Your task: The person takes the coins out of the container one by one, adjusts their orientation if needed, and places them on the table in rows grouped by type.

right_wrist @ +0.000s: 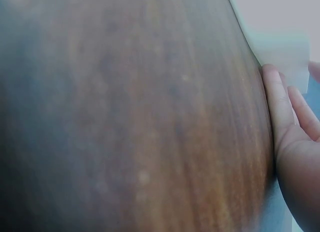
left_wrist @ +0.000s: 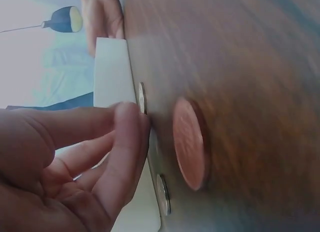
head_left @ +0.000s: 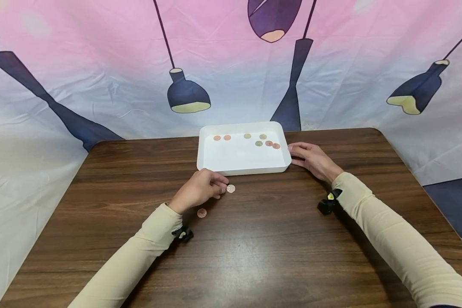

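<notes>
My left hand is low over the table, thumb and fingers bent toward each other. Its fingertips are at the near edge of a coin, whose face shows whole; whether they touch it I cannot tell. A copper coin lies nearer me, by the left wrist. Another coin appears beside the hand in the left wrist view; the hand seems to hide it from the head view. My right hand rests by the right end of a white tray, its extended fingers against the wall.
Inside the tray lie several coins, some copper and some yellowish. Brown wood-grain tabletop surrounds it. A cloth backdrop printed with lamps hangs just behind the table's far edge.
</notes>
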Demonstrator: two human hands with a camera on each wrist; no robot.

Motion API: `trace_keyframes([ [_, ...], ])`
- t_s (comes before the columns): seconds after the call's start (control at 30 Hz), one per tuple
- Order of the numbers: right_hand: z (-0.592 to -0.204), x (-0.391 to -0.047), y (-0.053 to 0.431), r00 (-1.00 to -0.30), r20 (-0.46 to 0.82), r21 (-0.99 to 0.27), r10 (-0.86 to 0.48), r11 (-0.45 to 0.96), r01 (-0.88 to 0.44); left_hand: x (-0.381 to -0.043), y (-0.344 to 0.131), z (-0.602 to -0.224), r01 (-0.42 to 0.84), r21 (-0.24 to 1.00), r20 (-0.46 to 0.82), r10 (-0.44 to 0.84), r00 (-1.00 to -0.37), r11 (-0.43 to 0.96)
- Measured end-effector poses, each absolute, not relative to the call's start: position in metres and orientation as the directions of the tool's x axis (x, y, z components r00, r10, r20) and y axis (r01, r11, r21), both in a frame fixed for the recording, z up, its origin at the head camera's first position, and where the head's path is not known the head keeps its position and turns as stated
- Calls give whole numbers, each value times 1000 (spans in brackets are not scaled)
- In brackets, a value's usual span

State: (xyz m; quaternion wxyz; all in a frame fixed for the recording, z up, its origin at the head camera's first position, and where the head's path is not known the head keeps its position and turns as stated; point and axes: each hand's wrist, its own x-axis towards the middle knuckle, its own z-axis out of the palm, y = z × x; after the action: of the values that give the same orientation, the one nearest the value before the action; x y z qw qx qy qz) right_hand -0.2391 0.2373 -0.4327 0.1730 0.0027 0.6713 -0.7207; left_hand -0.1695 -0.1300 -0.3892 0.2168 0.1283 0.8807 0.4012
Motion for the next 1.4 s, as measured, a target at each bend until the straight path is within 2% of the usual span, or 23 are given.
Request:
trace_keyframes([
  [0.6, -431, -240, 238, -942, -237, -966, -240, -41, 254, -155, -122, -388, -41, 857, -289, 412, -864, 514],
  [0.73, -429, -240, 238, -943, -236, -968, -234, -32, 250, -159, -121, -385, -24, 904, -224, 425, -877, 426],
  [0.9, -426, -243, 236, -942, -241, -968, -234, -10, 250, -176, -123, -378, 30, 942, -106, 381, -918, 335],
  [1.03, -424, -245, 235, -941, -244, -968, -233, -1, 251, -195, -122, -371, 55, 943, -64, 342, -938, 327],
  [1.4, -432, -239, 236, -937, -265, -961, -227, -15, 276, -254, -96, -372, 22, 920, -139, 377, -916, 392],
])
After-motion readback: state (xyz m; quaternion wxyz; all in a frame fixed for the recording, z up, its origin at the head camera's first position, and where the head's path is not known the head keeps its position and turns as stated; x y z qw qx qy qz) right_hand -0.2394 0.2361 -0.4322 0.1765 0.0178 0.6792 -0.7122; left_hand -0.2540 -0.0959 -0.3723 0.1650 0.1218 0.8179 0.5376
